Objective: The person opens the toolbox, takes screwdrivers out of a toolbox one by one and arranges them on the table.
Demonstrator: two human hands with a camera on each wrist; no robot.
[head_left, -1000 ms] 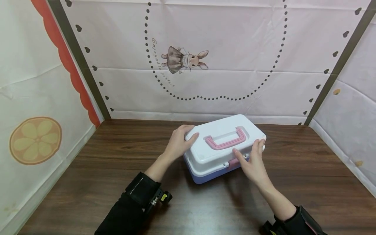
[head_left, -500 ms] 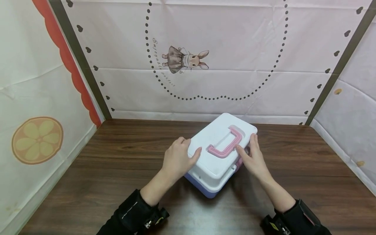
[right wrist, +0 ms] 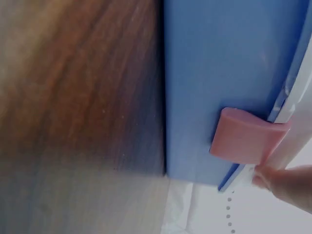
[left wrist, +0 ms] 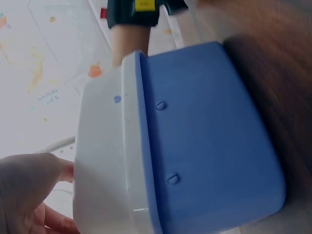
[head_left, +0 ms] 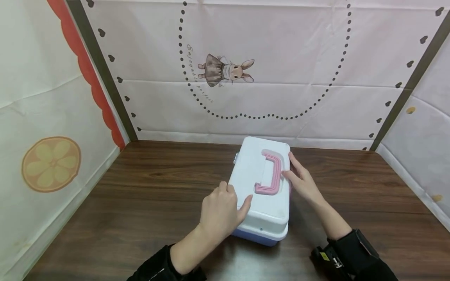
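Box (head_left: 263, 203) with a white lid (head_left: 249, 175), blue base (left wrist: 204, 136) and pink handle (head_left: 277, 173), standing on the wooden counter (head_left: 168, 187). The left hand (head_left: 220, 210) grips its left side, thumb over the lid; the right hand (head_left: 303, 179), fingers extended, touches its right side near the pink latch (right wrist: 246, 139).

Cursive lettering (head_left: 191, 67) on the back cloth (head_left: 281, 50) facing me read "Enjoyable perfec", its end indistinct; small blue writing (left wrist: 48, 97) on white cloth (left wrist: 68, 39) in my left-wrist view was illegible.
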